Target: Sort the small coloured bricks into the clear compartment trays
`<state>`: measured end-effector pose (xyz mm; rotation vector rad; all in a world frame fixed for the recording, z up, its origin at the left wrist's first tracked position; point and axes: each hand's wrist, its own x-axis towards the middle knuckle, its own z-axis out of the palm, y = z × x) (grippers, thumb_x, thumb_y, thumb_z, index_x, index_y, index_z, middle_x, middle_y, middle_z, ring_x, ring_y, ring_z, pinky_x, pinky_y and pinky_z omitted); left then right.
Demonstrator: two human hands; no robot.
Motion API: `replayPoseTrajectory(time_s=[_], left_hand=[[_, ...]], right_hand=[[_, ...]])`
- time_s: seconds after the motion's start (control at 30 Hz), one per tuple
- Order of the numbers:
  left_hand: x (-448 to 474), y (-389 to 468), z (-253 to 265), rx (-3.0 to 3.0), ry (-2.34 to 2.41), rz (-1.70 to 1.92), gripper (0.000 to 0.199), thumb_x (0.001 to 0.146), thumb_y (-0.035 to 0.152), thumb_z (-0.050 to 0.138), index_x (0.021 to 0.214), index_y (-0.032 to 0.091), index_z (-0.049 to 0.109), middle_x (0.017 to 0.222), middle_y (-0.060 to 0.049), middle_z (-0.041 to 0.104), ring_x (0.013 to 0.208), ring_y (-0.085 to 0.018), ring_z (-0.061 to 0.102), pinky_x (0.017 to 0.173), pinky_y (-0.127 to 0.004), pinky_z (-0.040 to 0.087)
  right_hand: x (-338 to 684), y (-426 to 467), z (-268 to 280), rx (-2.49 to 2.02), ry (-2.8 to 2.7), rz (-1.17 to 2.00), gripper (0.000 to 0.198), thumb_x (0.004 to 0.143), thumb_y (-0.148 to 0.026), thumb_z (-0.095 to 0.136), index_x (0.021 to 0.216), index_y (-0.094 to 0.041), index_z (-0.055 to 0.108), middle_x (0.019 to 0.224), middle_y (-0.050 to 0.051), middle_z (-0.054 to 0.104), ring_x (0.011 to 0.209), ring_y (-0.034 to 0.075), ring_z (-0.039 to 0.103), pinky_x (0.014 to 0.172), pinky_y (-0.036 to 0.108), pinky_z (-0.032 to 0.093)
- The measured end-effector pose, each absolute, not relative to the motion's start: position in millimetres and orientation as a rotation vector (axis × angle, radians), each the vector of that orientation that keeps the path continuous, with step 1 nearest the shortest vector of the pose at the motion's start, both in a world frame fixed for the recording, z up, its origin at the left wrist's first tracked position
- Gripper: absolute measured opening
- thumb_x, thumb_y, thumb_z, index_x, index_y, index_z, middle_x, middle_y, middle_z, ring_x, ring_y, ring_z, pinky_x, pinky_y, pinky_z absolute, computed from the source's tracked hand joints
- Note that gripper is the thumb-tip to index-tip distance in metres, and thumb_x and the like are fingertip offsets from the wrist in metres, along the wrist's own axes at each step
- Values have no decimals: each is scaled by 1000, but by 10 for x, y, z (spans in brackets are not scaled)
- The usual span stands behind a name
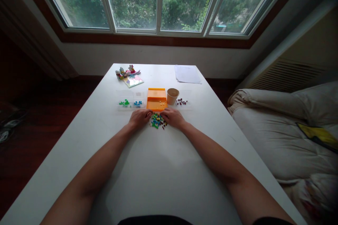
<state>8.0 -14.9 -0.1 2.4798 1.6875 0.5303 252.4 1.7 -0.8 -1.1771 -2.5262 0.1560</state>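
A mixed pile of small toy bricks (157, 121) in green, blue, yellow, white and dark brown lies on the white table. At its left edge is my left hand (139, 118), palm down, with the fingers curled together; anything between the fingertips is too small to tell. My right hand (173, 116) rests at the pile's right edge, its fingers likewise bent and closed, tips hidden. Just beyond both hands stands an open orange box (156, 93) with a few white pieces (162, 103) inside.
Left of the box, a clear tray (118, 95) holds green bricks (124, 102) and blue bricks (137, 103). To its right are a brown paper cup (173, 96) and dark brown bricks (181, 102) in another clear tray. Small figures (128, 72), a card (133, 81) and papers (187, 74) lie farther back.
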Motion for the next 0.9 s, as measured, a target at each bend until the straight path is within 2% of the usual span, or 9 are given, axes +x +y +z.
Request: replayPoseTrajectory(time_s=[0.27, 0.43, 0.6, 0.7, 0.9], left_hand=[[104, -156, 14, 2452, 1622, 521, 34, 94, 32, 52, 121, 30, 71, 106, -4, 76, 92, -21, 69, 80, -29, 49], [99, -156, 23, 2420, 1600, 547, 30, 93, 31, 53, 114, 29, 74, 104, -4, 77, 90, -21, 69, 81, -29, 48], [84, -152, 35, 2333, 1728, 658, 34, 94, 31, 52, 124, 26, 67, 88, -3, 74, 80, -19, 66, 76, -28, 46], [81, -149, 43, 2292, 1783, 650, 36, 94, 30, 52, 127, 26, 65, 82, -2, 72, 75, -19, 65, 73, -28, 44], [81, -136, 32, 2321, 1762, 647, 34, 93, 31, 54, 123, 26, 67, 82, -2, 72, 75, -19, 64, 70, -28, 42]], right_hand=[[2468, 4, -37, -1123, -2518, 207, 30, 100, -36, 54, 126, -30, 67, 112, 5, 73, 96, 18, 67, 80, 25, 44], [2483, 3, -19, -1134, -2489, 234, 25, 100, -34, 53, 115, -28, 71, 105, 4, 74, 92, 17, 67, 78, 25, 44], [2510, 0, 10, -1211, -2299, 192, 22, 100, -31, 51, 102, -21, 71, 96, 5, 73, 84, 17, 65, 77, 25, 43], [2518, 10, 8, -1244, -2201, 189, 21, 99, -29, 50, 102, -21, 69, 95, 5, 72, 83, 17, 64, 77, 26, 43], [2534, 49, -25, -1332, -2163, 188, 16, 94, -28, 56, 102, -22, 69, 95, 4, 73, 80, 17, 64, 73, 26, 42]])
